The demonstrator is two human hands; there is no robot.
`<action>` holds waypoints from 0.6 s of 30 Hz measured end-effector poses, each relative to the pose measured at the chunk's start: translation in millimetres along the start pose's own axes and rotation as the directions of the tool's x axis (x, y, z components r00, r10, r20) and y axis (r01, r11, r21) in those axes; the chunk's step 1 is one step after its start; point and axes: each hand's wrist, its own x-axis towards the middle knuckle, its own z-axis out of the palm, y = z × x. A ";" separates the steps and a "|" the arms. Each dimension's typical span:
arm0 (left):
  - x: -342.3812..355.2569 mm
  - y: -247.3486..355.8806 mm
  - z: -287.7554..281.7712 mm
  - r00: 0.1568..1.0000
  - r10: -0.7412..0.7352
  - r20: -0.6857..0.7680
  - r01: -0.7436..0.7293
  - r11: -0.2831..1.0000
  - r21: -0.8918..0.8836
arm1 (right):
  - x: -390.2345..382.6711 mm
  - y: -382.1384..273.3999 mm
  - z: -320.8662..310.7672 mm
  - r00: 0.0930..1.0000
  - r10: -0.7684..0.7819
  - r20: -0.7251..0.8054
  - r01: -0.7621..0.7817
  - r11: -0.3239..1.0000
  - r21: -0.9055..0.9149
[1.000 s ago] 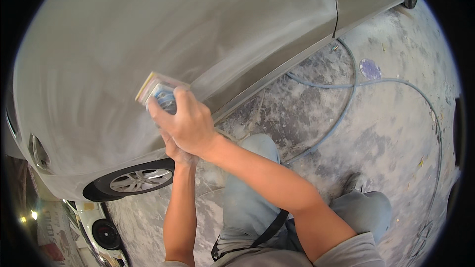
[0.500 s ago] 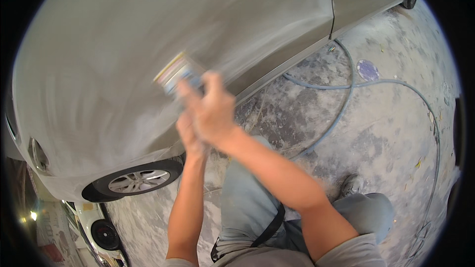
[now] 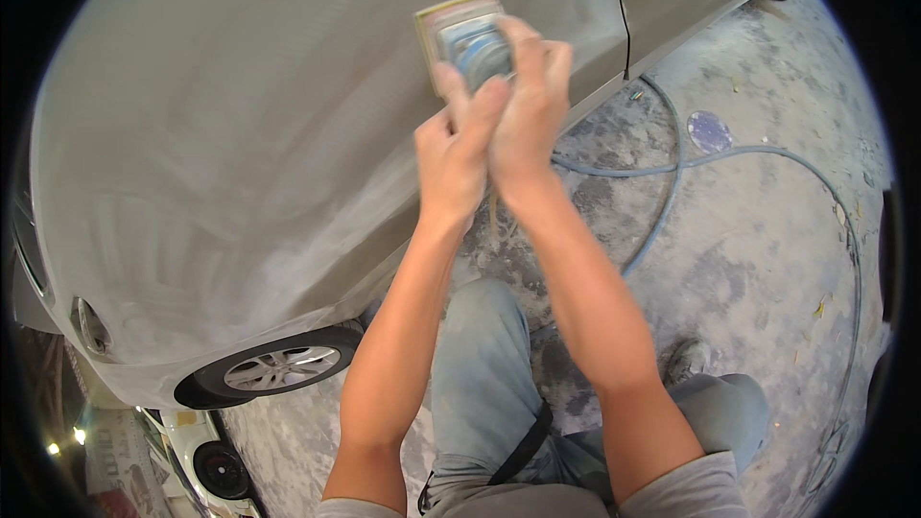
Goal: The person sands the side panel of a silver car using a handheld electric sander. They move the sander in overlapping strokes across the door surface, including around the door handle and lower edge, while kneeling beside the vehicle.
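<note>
A small sander (image 3: 465,36) with a flat rectangular pad and a blue-grey body rests against the dusty grey car panel (image 3: 288,134). My right hand (image 3: 531,105) grips its body from above. My left hand (image 3: 459,153) presses beside the right one, fingers on the tool's lower side. Both forearms reach up from the lower edge. A blue-grey air hose (image 3: 672,182) trails from below my hands across the ground to the right.
The car's wheel (image 3: 278,369) shows at lower left, a door seam (image 3: 622,10) at upper right. My knees in grey trousers (image 3: 499,393) are below. A round disc (image 3: 710,130) lies on the stained concrete floor (image 3: 767,259). Another car's wheel (image 3: 223,468) sits at bottom left.
Both hands have slid the sander up and to the right along the panel, from near its lower middle to close by the door seam.
</note>
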 end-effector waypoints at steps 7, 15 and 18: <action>-74.1 -25.9 -99.6 0.789 0.440 -0.429 -0.460 0.886 0.064 | -60.0 -88.7 44.4 0.864 -0.447 0.231 0.422 0.894 0.153; 6.0 4.6 -3.2 0.987 0.136 -0.081 -0.147 0.978 -0.150 | 19.2 -10.2 0.6 0.991 -0.082 0.108 0.083 0.997 0.003; 29.3 20.5 25.8 0.997 0.080 0.011 -0.079 0.996 -0.042 | 43.3 12.1 -6.4 0.994 -0.088 -0.071 0.086 0.996 -0.037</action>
